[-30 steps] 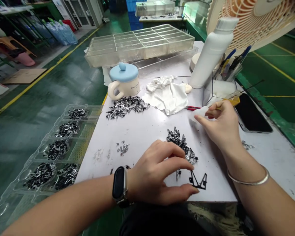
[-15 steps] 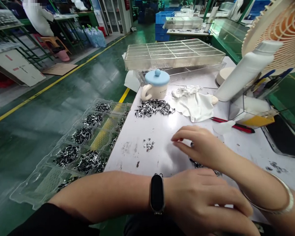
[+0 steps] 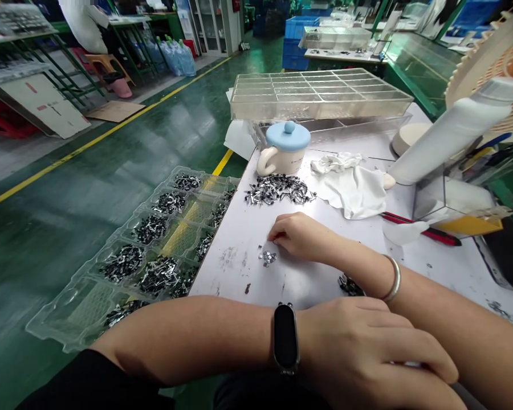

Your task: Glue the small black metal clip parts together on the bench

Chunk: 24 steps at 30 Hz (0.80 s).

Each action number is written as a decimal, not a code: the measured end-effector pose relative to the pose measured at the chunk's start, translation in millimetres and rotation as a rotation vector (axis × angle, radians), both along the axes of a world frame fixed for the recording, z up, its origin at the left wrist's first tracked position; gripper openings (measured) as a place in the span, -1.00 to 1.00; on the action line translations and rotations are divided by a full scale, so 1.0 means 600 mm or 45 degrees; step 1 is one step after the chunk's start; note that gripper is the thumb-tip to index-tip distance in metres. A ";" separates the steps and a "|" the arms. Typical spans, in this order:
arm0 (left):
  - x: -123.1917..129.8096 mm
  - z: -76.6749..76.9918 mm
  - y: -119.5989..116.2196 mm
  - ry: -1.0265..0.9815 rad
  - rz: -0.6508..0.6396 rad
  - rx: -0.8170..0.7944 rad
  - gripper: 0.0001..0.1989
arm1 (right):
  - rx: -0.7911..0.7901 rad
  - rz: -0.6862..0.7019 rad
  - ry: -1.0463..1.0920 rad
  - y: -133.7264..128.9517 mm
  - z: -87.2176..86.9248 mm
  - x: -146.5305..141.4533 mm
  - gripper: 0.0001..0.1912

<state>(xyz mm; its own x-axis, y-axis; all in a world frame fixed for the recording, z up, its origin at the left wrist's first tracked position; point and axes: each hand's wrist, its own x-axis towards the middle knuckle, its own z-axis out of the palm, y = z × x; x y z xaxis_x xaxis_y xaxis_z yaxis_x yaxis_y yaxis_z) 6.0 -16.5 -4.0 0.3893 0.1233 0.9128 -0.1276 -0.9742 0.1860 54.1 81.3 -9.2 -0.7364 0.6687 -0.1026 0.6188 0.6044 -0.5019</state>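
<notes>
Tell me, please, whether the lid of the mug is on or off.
On: the blue lid sits across the cream mug's top, hiding its opening.

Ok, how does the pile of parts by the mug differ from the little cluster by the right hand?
The pile is broad and mixes black and silver; the cluster is compact and looks silvery. The pile has slender, elongated parts, the cluster tiny bits. Both lie loose on the white tabletop.
</notes>
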 end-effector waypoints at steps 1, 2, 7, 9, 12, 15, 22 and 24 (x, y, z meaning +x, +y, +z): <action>0.001 0.001 0.001 -0.010 -0.004 -0.012 -0.70 | 0.020 -0.006 -0.004 0.003 -0.003 0.003 -0.90; 0.003 0.002 0.002 -0.022 -0.007 -0.018 -0.72 | 0.045 -0.016 -0.006 0.006 -0.005 0.005 -0.92; 0.008 0.000 0.004 -0.058 0.007 -0.067 -0.77 | 0.187 -0.107 0.071 0.004 0.003 0.027 -0.91; 0.008 -0.002 0.004 -0.053 0.027 -0.113 -0.75 | 0.237 -0.179 0.162 -0.010 0.023 0.054 -0.90; 0.006 -0.004 0.002 -0.090 0.054 -0.162 -0.72 | 0.285 -0.344 0.328 -0.052 0.057 0.116 -0.90; 0.002 -0.003 0.001 -0.050 0.078 -0.212 -0.71 | 0.174 -0.756 0.723 -0.110 0.071 0.184 -0.90; -0.003 -0.003 0.010 0.058 0.071 -0.245 -0.71 | -0.349 -1.714 1.211 -0.216 0.026 0.278 -0.91; -0.005 -0.003 0.013 0.104 0.084 -0.267 -0.70 | -0.384 -1.818 1.290 -0.237 0.016 0.285 -0.84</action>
